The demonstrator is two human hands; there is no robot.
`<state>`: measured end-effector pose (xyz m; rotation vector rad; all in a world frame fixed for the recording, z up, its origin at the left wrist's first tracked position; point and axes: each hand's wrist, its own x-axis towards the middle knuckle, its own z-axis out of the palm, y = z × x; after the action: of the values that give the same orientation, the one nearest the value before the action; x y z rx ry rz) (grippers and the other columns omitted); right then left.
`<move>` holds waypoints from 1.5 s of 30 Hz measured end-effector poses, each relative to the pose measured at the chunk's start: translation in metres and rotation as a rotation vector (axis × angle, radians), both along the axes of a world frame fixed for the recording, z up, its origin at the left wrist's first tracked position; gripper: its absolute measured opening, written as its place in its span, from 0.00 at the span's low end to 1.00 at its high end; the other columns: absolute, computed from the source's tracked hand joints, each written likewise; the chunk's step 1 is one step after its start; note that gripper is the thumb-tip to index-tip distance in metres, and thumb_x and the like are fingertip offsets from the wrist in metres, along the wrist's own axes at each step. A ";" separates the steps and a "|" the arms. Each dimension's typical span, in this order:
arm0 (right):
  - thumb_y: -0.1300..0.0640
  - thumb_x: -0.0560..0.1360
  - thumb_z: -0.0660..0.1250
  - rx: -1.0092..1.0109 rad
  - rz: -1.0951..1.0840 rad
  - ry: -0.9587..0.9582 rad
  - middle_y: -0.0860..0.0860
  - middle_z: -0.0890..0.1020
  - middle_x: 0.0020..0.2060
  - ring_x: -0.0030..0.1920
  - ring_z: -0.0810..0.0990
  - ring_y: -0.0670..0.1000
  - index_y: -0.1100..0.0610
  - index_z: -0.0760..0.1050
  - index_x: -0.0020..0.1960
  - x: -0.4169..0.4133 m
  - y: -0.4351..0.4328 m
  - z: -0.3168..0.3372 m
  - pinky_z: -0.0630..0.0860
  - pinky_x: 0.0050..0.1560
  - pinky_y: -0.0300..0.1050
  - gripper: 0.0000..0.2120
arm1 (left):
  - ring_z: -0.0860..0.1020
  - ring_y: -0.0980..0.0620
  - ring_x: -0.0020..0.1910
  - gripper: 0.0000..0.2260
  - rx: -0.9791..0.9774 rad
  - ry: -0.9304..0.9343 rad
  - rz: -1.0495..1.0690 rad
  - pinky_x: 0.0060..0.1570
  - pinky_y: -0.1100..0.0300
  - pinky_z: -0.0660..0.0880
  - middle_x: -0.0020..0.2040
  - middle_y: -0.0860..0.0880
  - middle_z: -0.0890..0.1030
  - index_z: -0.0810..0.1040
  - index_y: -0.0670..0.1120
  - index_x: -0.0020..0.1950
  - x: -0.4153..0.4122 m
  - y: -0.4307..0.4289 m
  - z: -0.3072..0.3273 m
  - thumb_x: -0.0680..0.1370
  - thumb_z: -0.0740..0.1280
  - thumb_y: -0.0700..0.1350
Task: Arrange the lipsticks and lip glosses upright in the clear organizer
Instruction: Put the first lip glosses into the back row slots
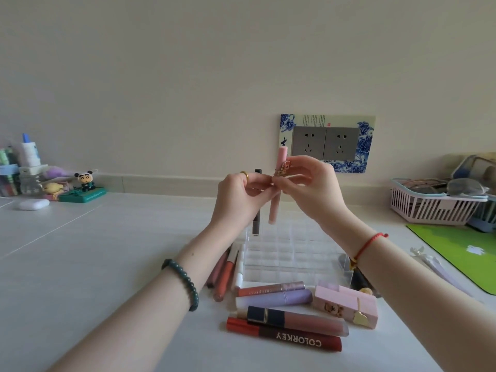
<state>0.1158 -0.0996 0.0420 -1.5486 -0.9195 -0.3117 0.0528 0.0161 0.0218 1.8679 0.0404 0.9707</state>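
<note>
A clear gridded organizer (290, 253) stands mid-table, with one dark lip gloss (256, 221) upright in its back left cell. Above it, my left hand (239, 197) and my right hand (311, 183) both pinch a pale pink lip gloss tube (276, 202) held nearly upright; a small gold charm (282, 167) hangs at its middle between my fingertips. Loose tubes lie in front: a red COLORKEY gloss (284, 335), a navy-capped mauve gloss (298, 319), a lilac tube (276, 298), a coral gloss (271, 289) and a pink box lipstick (346, 304). More glosses (225, 272) lie left of the organizer.
Figurines and bottles (53, 178) and a white earbud case (33, 204) sit at the back left. A pink basket with glasses (434, 202) and a green mat (461, 253) are at the right. Wall sockets (326, 143) are behind.
</note>
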 end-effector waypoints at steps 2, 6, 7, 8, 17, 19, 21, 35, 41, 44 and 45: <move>0.66 0.66 0.72 0.013 -0.037 0.007 0.53 0.82 0.38 0.40 0.82 0.50 0.58 0.76 0.46 0.006 0.006 0.000 0.80 0.46 0.47 0.10 | 0.80 0.65 0.33 0.04 -0.024 -0.018 0.034 0.37 0.76 0.72 0.32 0.58 0.82 0.82 0.52 0.38 0.004 0.004 -0.001 0.69 0.74 0.43; 0.65 0.67 0.72 0.026 -0.088 0.034 0.53 0.82 0.38 0.42 0.82 0.52 0.56 0.75 0.45 0.017 0.012 -0.004 0.80 0.47 0.54 0.10 | 0.79 0.64 0.33 0.03 -0.030 -0.007 0.112 0.40 0.72 0.75 0.34 0.57 0.82 0.83 0.49 0.42 0.005 0.018 -0.011 0.69 0.73 0.44; 0.65 0.67 0.72 0.016 -0.096 0.037 0.52 0.82 0.38 0.42 0.82 0.51 0.56 0.75 0.45 0.019 0.013 -0.006 0.80 0.47 0.54 0.10 | 0.79 0.63 0.33 0.03 -0.043 -0.004 0.120 0.42 0.69 0.76 0.34 0.56 0.82 0.82 0.50 0.41 0.004 0.022 -0.014 0.69 0.73 0.44; 0.65 0.67 0.71 0.007 -0.101 0.042 0.52 0.82 0.38 0.42 0.82 0.51 0.56 0.75 0.45 0.022 0.014 -0.008 0.80 0.47 0.54 0.10 | 0.80 0.61 0.34 0.03 -0.057 -0.001 0.127 0.43 0.66 0.76 0.34 0.56 0.82 0.82 0.52 0.40 0.002 0.027 -0.018 0.70 0.73 0.44; 0.64 0.67 0.72 -0.100 -0.134 0.063 0.49 0.80 0.36 0.38 0.81 0.49 0.55 0.76 0.44 0.032 0.024 -0.032 0.79 0.47 0.46 0.09 | 0.78 0.65 0.33 0.05 -0.081 0.131 0.236 0.34 0.74 0.71 0.34 0.59 0.82 0.80 0.56 0.35 -0.014 0.068 -0.045 0.70 0.72 0.47; 0.64 0.67 0.72 -0.116 -0.140 0.066 0.47 0.80 0.36 0.37 0.80 0.47 0.55 0.77 0.44 0.032 0.026 -0.036 0.79 0.47 0.43 0.09 | 0.79 0.63 0.36 0.05 -0.089 0.162 0.248 0.36 0.70 0.70 0.35 0.58 0.82 0.80 0.55 0.36 -0.018 0.074 -0.049 0.71 0.71 0.46; 0.64 0.67 0.71 -0.125 -0.144 0.058 0.47 0.80 0.36 0.38 0.80 0.47 0.55 0.77 0.45 0.033 0.028 -0.039 0.78 0.46 0.41 0.09 | 0.79 0.59 0.38 0.05 -0.111 0.177 0.257 0.37 0.68 0.69 0.36 0.57 0.82 0.80 0.55 0.37 -0.020 0.078 -0.052 0.71 0.71 0.46; 0.65 0.67 0.71 -0.159 -0.134 0.061 0.47 0.80 0.36 0.36 0.79 0.44 0.55 0.73 0.49 0.034 0.030 -0.048 0.73 0.38 0.30 0.13 | 0.79 0.59 0.38 0.03 -0.108 0.220 0.304 0.36 0.74 0.69 0.36 0.56 0.82 0.80 0.53 0.38 -0.026 0.087 -0.059 0.72 0.71 0.46; 0.64 0.67 0.71 -0.162 -0.143 0.057 0.45 0.78 0.34 0.35 0.78 0.41 0.52 0.73 0.46 0.033 0.030 -0.048 0.71 0.35 0.28 0.13 | 0.79 0.60 0.38 0.03 -0.103 0.228 0.305 0.36 0.73 0.69 0.36 0.57 0.81 0.80 0.53 0.38 -0.026 0.087 -0.060 0.72 0.71 0.46; 0.63 0.67 0.71 -0.178 -0.144 0.061 0.46 0.78 0.34 0.34 0.78 0.41 0.53 0.73 0.47 0.033 0.031 -0.048 0.70 0.35 0.28 0.12 | 0.79 0.60 0.38 0.03 -0.100 0.226 0.304 0.33 0.77 0.69 0.36 0.57 0.81 0.81 0.52 0.38 -0.027 0.087 -0.061 0.72 0.71 0.46; 0.63 0.67 0.71 -0.183 -0.146 0.064 0.46 0.78 0.34 0.34 0.78 0.41 0.54 0.74 0.48 0.033 0.031 -0.048 0.70 0.35 0.28 0.13 | 0.78 0.60 0.38 0.03 -0.098 0.226 0.303 0.33 0.78 0.69 0.36 0.57 0.81 0.81 0.52 0.38 -0.028 0.087 -0.061 0.72 0.71 0.46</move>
<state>0.1489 -0.0685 -0.0059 -1.7888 -0.8045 -0.2857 0.0252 0.1035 -0.0388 1.9058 0.5102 0.9350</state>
